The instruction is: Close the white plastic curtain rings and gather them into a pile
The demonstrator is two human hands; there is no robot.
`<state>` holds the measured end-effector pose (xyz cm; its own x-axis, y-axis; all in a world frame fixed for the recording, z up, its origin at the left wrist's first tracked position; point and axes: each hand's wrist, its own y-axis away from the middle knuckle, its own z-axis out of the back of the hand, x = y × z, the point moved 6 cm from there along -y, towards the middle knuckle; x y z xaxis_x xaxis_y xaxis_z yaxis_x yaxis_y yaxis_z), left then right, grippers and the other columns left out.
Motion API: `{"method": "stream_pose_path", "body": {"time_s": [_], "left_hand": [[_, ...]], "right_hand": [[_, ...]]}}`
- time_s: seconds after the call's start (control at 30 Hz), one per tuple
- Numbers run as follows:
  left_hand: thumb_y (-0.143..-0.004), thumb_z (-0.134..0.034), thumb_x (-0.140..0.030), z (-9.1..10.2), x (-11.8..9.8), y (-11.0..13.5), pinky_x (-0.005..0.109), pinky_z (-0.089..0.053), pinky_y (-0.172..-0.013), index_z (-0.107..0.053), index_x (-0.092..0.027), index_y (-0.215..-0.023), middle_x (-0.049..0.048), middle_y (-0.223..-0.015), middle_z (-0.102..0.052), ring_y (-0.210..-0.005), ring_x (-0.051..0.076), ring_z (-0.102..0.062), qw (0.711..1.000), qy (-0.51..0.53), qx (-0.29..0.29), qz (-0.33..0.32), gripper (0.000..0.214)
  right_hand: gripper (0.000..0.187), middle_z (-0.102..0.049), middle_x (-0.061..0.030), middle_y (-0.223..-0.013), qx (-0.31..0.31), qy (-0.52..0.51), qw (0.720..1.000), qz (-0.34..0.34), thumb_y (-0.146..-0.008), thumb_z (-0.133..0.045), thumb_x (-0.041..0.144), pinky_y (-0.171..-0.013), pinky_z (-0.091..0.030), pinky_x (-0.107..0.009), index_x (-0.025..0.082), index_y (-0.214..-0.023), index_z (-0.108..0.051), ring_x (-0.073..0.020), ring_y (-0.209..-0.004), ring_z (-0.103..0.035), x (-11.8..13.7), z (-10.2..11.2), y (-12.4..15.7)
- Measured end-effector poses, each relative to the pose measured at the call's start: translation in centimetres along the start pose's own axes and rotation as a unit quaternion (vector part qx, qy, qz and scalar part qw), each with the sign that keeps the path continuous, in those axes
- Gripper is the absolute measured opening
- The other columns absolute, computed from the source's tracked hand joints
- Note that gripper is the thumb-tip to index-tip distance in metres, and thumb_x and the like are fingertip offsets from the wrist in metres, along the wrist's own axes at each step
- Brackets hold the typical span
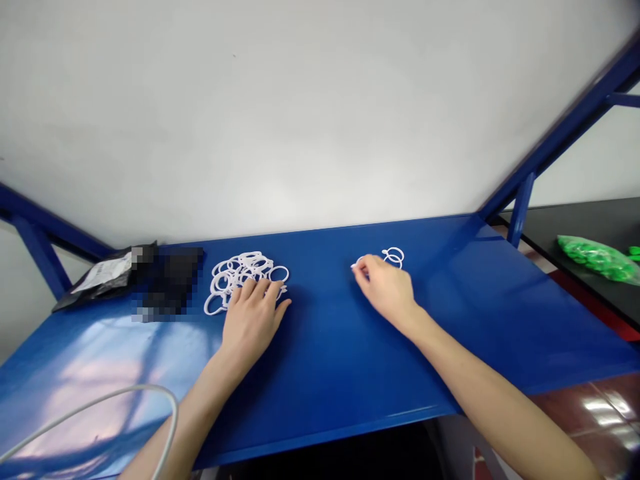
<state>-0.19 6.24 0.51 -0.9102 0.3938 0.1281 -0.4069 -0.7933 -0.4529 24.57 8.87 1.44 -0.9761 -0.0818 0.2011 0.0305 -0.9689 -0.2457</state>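
A pile of white rings [241, 263] with small tabs, like curtain rings, lies on the blue tabletop [320, 360] left of centre. My left hand [253, 317] rests on the near side of this pile with its fingers stretched out, touching the rings and hiding some of them. Further right, my right hand [386, 288] pinches a white ring, mostly covered by the fingers, between thumb and forefinger. Just behind that hand a loose white ring [396, 255] lies on the table, partly overlapping what may be another ring.
Black plastic bags, one with a label [103, 272], lie at the far left beside a dark blurred-out object [173, 283]. A white cable [125, 388] loops over my left forearm. Blue frame bars [560, 157] flank the table. A bag of green pieces [597, 257] sits on a black surface at right.
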Motion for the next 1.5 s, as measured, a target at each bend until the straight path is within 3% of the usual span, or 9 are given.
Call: {"method": "stream_pose_path", "body": {"time_s": [0.1, 0.23, 0.37, 0.5, 0.63, 0.73, 1.1, 1.33, 1.5], "left_hand": [[-0.096, -0.064, -0.031, -0.8, 1.1, 0.1, 0.045, -0.043, -0.077, -0.071, -0.015, -0.11, 0.0105, -0.093, -0.076, -0.092, 0.034, -0.06, 0.999, -0.004, 0.03, -0.009, 0.022], [-0.1, -0.056, -0.025, -0.6, 1.2, -0.1, 0.043, -0.044, -0.075, -0.071, -0.017, -0.108, 0.0084, -0.089, -0.078, -0.087, 0.031, -0.061, 0.999, 0.041, 0.019, -0.025, 0.018], [-0.104, -0.047, -0.024, 1.0, 0.1, -0.4, 0.036, -0.052, -0.078, -0.07, -0.019, -0.11, 0.0066, -0.094, -0.076, -0.084, 0.022, -0.065, 0.98, 0.196, -0.022, -0.028, 0.024], [-0.103, -0.052, -0.028, 1.9, -1.7, -0.3, 0.027, -0.057, -0.075, -0.067, -0.023, -0.108, 0.0021, -0.098, -0.075, -0.083, 0.016, -0.071, 0.926, 0.378, 0.021, 0.009, 0.016], [-0.1, -0.056, -0.028, 1.6, -2.9, 0.1, 0.026, -0.059, -0.07, -0.063, -0.023, -0.105, 0.0012, -0.094, -0.075, -0.078, 0.014, -0.072, 0.865, 0.493, 0.065, 0.064, 0.01], [-0.101, -0.056, -0.028, 1.2, -3.2, 0.3, 0.024, -0.059, -0.069, -0.063, -0.022, -0.103, 0.0008, -0.092, -0.074, -0.078, 0.013, -0.071, 0.85, 0.516, 0.07, 0.081, 0.009], [-0.098, -0.062, -0.021, 2.2, -3.3, 0.2, 0.02, -0.053, -0.061, -0.067, -0.022, -0.095, -0.0019, -0.082, -0.074, -0.066, 0.01, -0.067, 0.904, 0.426, -0.011, 0.02, 0.006], [-0.099, -0.061, -0.022, 2.3, -3.7, 0.7, 0.021, -0.057, -0.068, -0.067, -0.021, -0.1, -0.0004, -0.085, -0.075, -0.071, 0.012, -0.071, 0.933, 0.353, -0.062, -0.038, 0.006], [-0.099, -0.058, -0.014, 2.4, -4.8, 1.2, 0.023, -0.055, -0.065, -0.066, -0.02, -0.101, -0.0002, -0.078, -0.073, -0.066, 0.013, -0.068, 0.944, 0.299, -0.098, -0.099, 0.011]], "right_hand": [[0.022, -0.074, -0.0083, -0.104, -0.003, 0.08, 0.993, -0.089, -0.105, -0.051, 0.032, -0.06, -0.045, -0.029, 0.018, -0.105, -0.067, -0.0237, -0.079, -0.073, -3.3, 1.0, -1.3], [0.024, -0.069, -0.0126, -0.111, -0.026, 0.091, 0.99, -0.105, -0.102, -0.057, 0.035, -0.064, -0.051, -0.031, 0.015, -0.109, -0.067, -0.0266, -0.09, -0.072, -4.4, 1.7, -1.4], [0.022, -0.066, -0.0115, -0.118, -0.04, -0.039, 0.998, 0.032, -0.102, -0.058, 0.032, -0.079, -0.058, -0.034, 0.018, -0.117, -0.066, -0.0259, -0.106, -0.069, -0.7, 1.0, -0.1], [0.027, -0.059, -0.0106, -0.139, 0.022, -0.263, 0.942, 0.207, -0.101, -0.06, 0.031, -0.089, -0.059, -0.035, 0.022, -0.126, -0.06, -0.0188, -0.101, -0.071, 4.5, -0.3, 2.8], [0.017, -0.068, -0.0094, -0.127, 0.065, -0.328, 0.91, 0.246, -0.104, -0.055, 0.029, -0.083, -0.059, -0.033, 0.021, -0.117, -0.062, -0.0174, -0.094, -0.072, 6.5, -1.0, 4.5], [0.015, -0.074, -0.0059, -0.106, 0.079, -0.334, 0.906, 0.246, -0.106, -0.053, 0.029, -0.078, -0.056, -0.029, 0.02, -0.111, -0.064, -0.0167, -0.088, -0.072, 6.5, -0.9, 4.6], [0.026, -0.074, -0.0044, -0.1, 0.058, -0.332, 0.891, 0.305, -0.109, -0.046, 0.028, -0.074, -0.053, -0.025, 0.019, -0.115, -0.07, -0.0145, -0.086, -0.07, 6.2, -0.9, 4.4], [0.024, -0.071, -0.0036, -0.092, 0.049, -0.171, 0.932, 0.316, -0.109, -0.047, 0.027, -0.07, -0.049, -0.028, 0.021, -0.111, -0.07, -0.0164, -0.078, -0.067, 6.7, -1.1, 4.7], [0.019, -0.072, -0.0041, -0.094, 0.07, -0.101, 0.934, 0.336, -0.104, -0.051, 0.013, -0.07, -0.047, -0.031, 0.018, -0.111, -0.067, -0.0181, -0.079, -0.066, 7.1, -1.6, 5.4]]}}
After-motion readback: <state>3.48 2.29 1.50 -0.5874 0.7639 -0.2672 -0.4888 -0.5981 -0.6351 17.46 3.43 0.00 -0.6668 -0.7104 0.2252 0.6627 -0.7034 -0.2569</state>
